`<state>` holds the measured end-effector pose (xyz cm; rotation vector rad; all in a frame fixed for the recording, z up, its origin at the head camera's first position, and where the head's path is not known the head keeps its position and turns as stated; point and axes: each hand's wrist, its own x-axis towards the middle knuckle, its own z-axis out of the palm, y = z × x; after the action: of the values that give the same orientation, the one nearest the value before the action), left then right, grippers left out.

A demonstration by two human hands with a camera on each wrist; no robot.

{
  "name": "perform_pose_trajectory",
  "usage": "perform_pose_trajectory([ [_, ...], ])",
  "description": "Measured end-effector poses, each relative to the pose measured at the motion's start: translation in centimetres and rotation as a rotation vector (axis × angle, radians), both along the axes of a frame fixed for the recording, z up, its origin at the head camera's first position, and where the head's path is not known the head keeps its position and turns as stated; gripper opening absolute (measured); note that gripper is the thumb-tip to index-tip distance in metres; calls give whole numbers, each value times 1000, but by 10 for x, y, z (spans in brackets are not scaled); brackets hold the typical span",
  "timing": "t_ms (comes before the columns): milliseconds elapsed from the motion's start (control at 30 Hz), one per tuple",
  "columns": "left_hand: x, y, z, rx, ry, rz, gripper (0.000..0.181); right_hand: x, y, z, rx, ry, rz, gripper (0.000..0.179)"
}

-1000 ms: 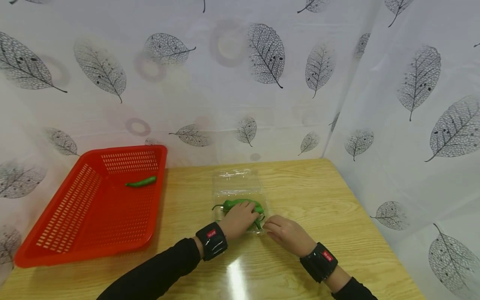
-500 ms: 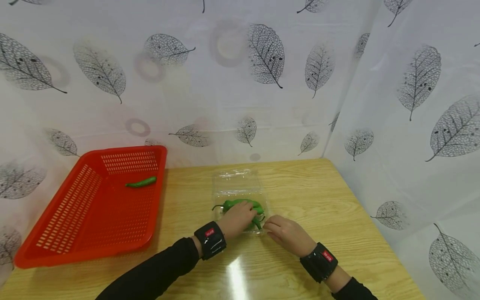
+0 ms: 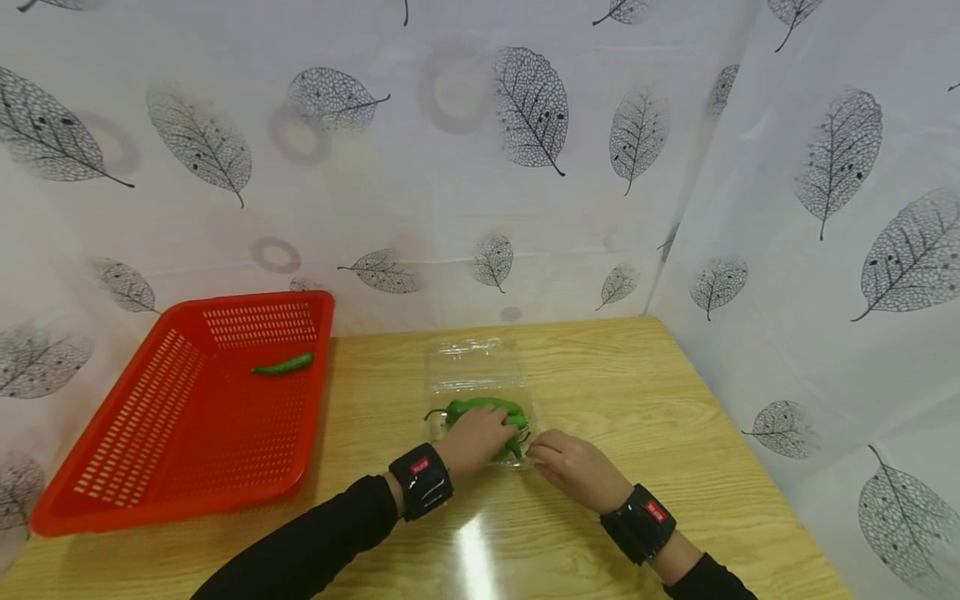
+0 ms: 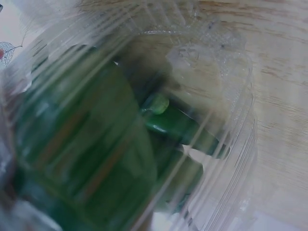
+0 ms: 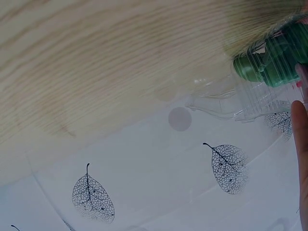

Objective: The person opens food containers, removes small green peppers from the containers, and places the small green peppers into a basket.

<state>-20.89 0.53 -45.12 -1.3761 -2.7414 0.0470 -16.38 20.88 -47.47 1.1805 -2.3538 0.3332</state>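
While the left hand (image 3: 476, 437) lay over the green peppers (image 3: 480, 403) in the clear plastic box (image 3: 483, 386), the right hand (image 3: 573, 468) sat at the box's near corner, toward 4 o'clock, taking 12 o'clock as the far side of the bench (image 3: 615, 375). The left hand's fingers were bent over the peppers and touched them; whether they gripped any, I could not tell. The right hand's fingers were bent and close together, their tips at the corner of the box; I could not tell whether they pinched its rim.

Inside the box, 1 pepper stretched across the far part, its thin, dark stem reaching toward 9 o'clock. The clear lid (image 3: 474, 360) lay folded back at 12 o'clock of the box. From the left wrist, the peppers showed blurred behind ribbed plastic; from the right wrist, they appeared near 2 o'clock.

At 9 o'clock of the box, well apart from it, stood a red basket (image 3: 187, 433), with 1 slim green pepper (image 3: 283, 365) lying toward its 2 o'clock side. Each wrist wore a black band (image 3: 422, 482) with a red label. A white leaf-printed curtain (image 3: 450, 200) hung at 12 and 3 o'clock.
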Motion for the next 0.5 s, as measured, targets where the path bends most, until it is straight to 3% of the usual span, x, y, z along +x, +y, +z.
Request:
perform_pose_trajectory([
  [233, 0, 1, -5, 8, -40, 0, 28, 0, 0, -1, 6, 2, -5, 32],
  [500, 0, 1, -6, 24, -13, -10, 26, 1, -1, 2, -2, 17, -5, 34],
])
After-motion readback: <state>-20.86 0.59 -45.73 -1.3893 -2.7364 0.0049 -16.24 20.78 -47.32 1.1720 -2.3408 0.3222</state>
